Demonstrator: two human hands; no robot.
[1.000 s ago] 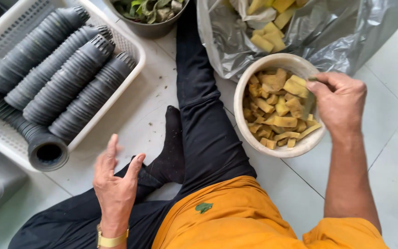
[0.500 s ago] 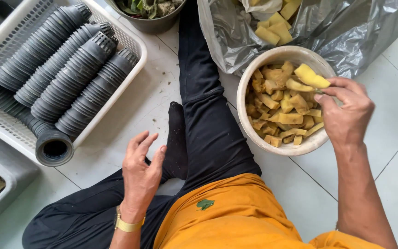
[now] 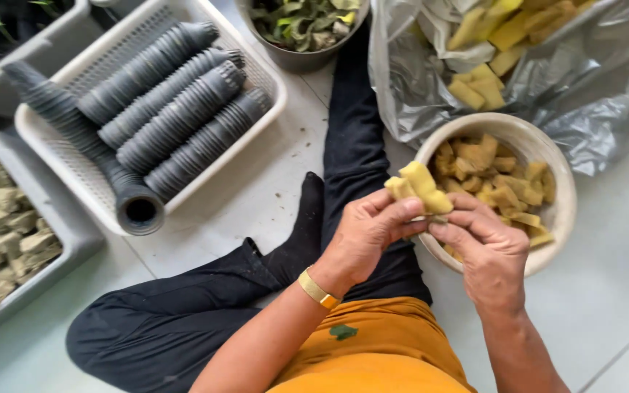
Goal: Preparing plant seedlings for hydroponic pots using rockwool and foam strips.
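Both hands meet over my lap, in front of a cream bowl (image 3: 560, 211) filled with several yellow sponge pieces. My left hand (image 3: 365, 236), with a gold bracelet at the wrist, pinches a yellow sponge piece (image 3: 420, 188) from the left. My right hand (image 3: 485, 251) grips the same piece from the right, near its lower end. The piece sticks up above the fingertips. I sit on the tiled floor with black trousers and an orange shirt.
A white basket (image 3: 271, 109) holds long stacks of small dark plastic pots (image 3: 176, 109). A grey tray (image 3: 74, 240) at the left holds pale cubes. A clear plastic bag (image 3: 584, 94) with more yellow sponge lies behind the bowl. A pot of leaves (image 3: 300, 29) stands at top.
My right hand lifted a yellow piece out of the bowl toward my lap. My left hand rose from beside my leg and took hold of the same piece.
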